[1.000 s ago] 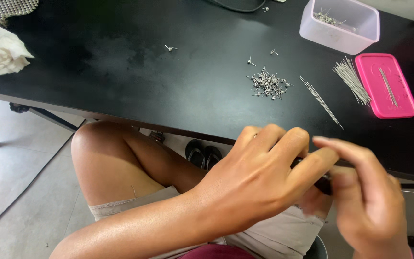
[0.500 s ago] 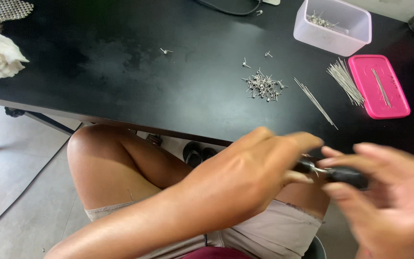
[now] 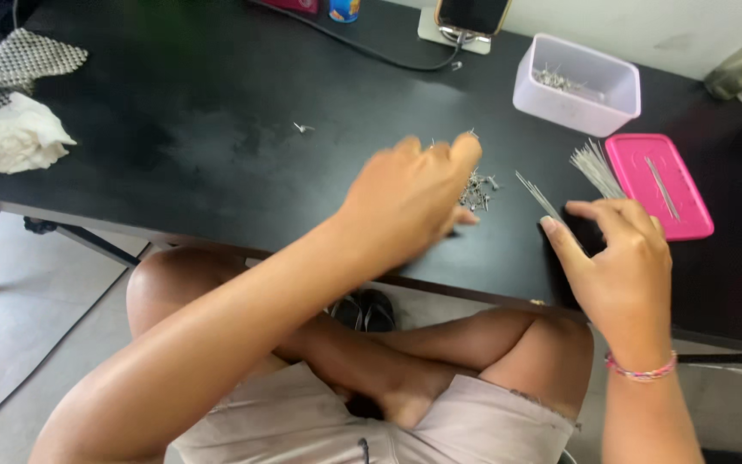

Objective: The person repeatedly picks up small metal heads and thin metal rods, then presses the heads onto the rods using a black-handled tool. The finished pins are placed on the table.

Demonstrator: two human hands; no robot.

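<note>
Lying on the black tabletop (image 3: pixel 173 155), a small pile of metal bits (image 3: pixel 478 189), with the left hand (image 3: pixel 414 202) hovering over its near side, blurred, fingers curled loosely; hard to tell whether holding anything. Just right, thin wires (image 3: pixel 543 199) lying loose, the right hand (image 3: pixel 620 258) reaching to them, fingers half open, gripping nothing visible. Further out, sitting apart, a pink lid (image 3: pixel 659 185), a white tub (image 3: pixel 577 86) and crumpled tissue (image 3: pixel 15 142).
</note>
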